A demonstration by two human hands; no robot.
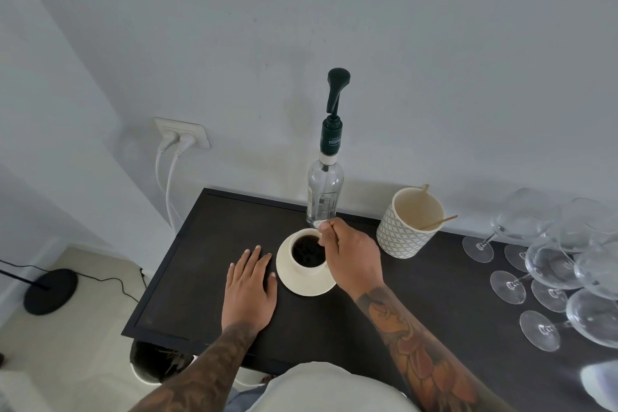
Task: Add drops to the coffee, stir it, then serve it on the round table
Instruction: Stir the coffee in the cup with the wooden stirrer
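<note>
Holding a thin stick in a pinch, the right hand hangs over the cup w/ its fingers curled. The stick's low end goes down to the coffee at the cup's right side; how deep it sits can't be told. The cup is cream, full of black coffee, and it stands on a cream saucer near the middle of the dark table.

The left hand lies flat on the table just left of the saucer. Its fingers are straight and a bit spread, and it holds nothing. The thumb tip is right by the saucer's rim.

Behind the cup, by the wall, stands a clear glass bottle w/ a dark green pump top. White letters on the green collar read "TEISSEI..."; the rest turns out of view. A label lower on the glass is too blurry to read.

To the right of the bottle is a cream pot w/ a grey & white pattern. Two more wood sticks lean inside it.

Far right, lots of wine glasses stand on the table, close together.

Two white plugs sit in a wall socket at the left, w/ cords going down. On the floor is a round black lamp base.
</note>
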